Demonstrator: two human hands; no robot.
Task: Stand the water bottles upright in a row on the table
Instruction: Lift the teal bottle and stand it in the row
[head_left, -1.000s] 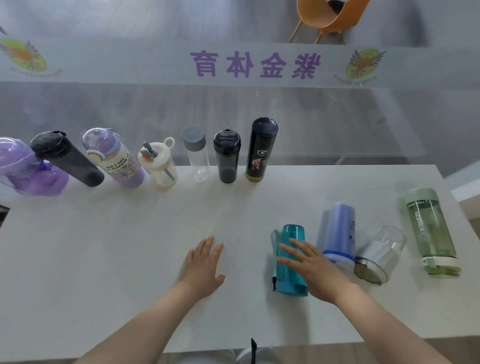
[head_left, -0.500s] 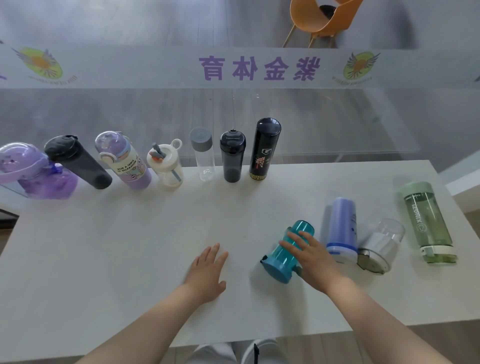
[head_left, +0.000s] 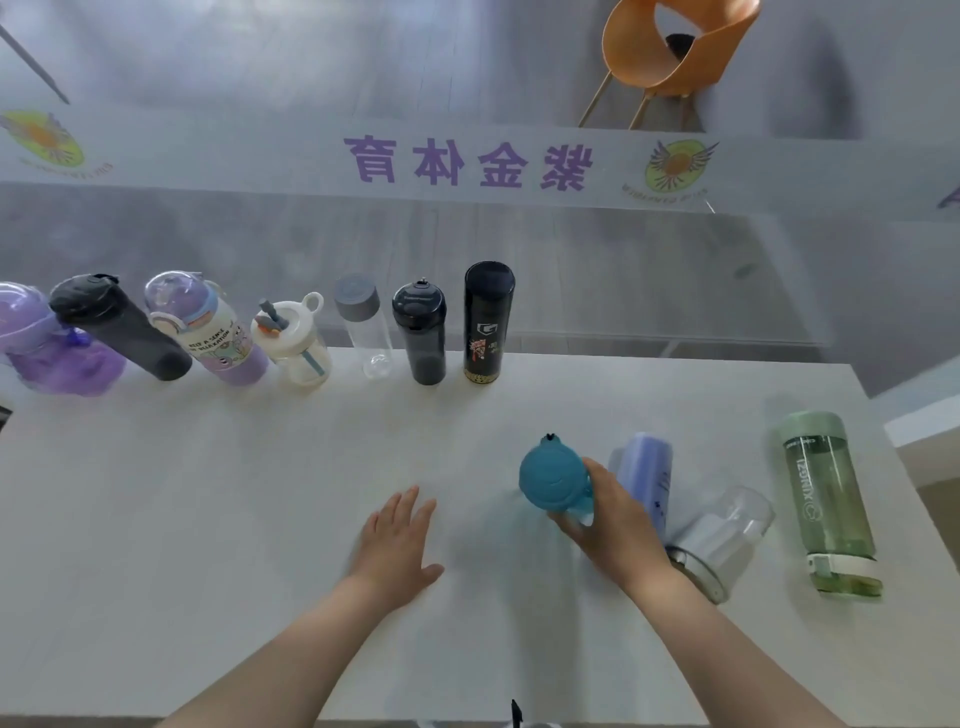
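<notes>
The right hand (head_left: 613, 525) wraps the teal bottle (head_left: 555, 480) just left of the lying blue bottle (head_left: 645, 475), left hand (head_left: 397, 543) spread flat on the surface (head_left: 208, 519); it looks light, rigid, smooth plastic, best gripped mid-body.

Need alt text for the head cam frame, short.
The right hand grips a teal plastic water bottle, lid towards the camera, above a white table; the left hand rests flat and empty. Seven bottles stand in a row at the far edge; three lie to the right.
</notes>
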